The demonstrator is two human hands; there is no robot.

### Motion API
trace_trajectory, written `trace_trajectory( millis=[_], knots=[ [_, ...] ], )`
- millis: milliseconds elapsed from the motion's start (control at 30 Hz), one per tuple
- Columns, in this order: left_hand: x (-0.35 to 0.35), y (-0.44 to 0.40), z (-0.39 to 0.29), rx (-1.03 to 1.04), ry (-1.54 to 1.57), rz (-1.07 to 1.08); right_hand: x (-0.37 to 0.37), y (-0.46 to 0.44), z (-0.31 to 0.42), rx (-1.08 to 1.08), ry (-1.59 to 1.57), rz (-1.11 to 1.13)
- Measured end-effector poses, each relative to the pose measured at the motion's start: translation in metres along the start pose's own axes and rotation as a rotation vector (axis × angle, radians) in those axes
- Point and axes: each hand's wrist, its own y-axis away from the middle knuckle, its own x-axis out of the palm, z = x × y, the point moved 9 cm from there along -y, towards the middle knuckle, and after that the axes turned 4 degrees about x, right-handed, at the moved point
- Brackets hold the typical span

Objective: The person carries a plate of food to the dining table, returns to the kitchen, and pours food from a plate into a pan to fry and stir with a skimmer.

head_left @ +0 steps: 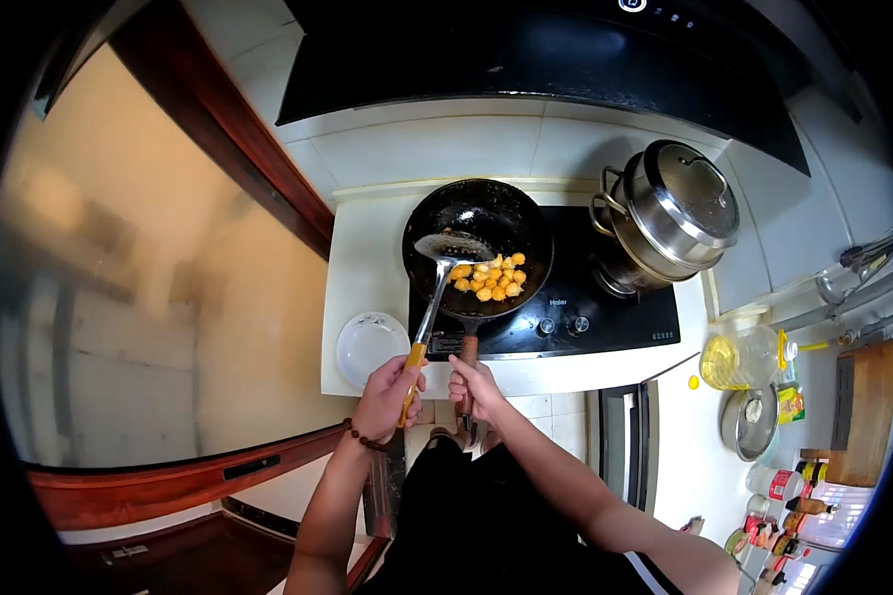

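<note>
A black wok [478,206] stands over the left part of the stove, with golden-brown food pieces [491,280] gathered in its lower right part. My left hand [390,397] is closed around the yellow handle of a metal spatula [432,312]. The spatula's wide blade lies inside the wok, to the upper left of the food. My right hand [474,387] grips the wok's brown wooden handle [469,347]. Just left of the spatula handle, a white bowl [371,347] sits on the counter.
A lidded steel pot [680,203] stands at the stove's right. On the right counter are an oil jug [739,359], a metal basin [750,421] and several jars and bottles [779,485]. The black range hood [536,59] hangs above. A glass door [169,278] is at the left.
</note>
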Motion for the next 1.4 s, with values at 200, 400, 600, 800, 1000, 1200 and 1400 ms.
trace_trajectory(
  millis=[200,400,600,800,1000,1200,1400],
  knots=[
    [-0.02,0.039,-0.032,0.069,0.04,-0.027,0.024,0.075,0.034,-0.118,0.14,-0.068],
    [-0.019,0.028,-0.065,0.116,0.022,0.025,0.067,0.048,0.092,-0.147,0.206,0.042],
    [-0.019,0.045,-0.075,0.091,-0.021,0.086,0.041,0.121,0.042,-0.091,0.309,-0.125],
    [-0.015,0.051,-0.073,0.106,-0.063,0.077,0.02,0.111,0.05,-0.175,0.466,-0.175],
    [-0.018,0.037,-0.075,0.132,-0.061,0.086,0.052,0.079,0.071,-0.18,0.252,-0.054],
    [-0.03,0.047,-0.07,0.14,-0.023,0.03,0.02,0.14,0.03,-0.115,0.339,-0.116],
    [-0.025,0.047,-0.076,0.155,0.013,0.033,0.026,0.099,0.063,-0.176,0.427,-0.198]
  ],
)
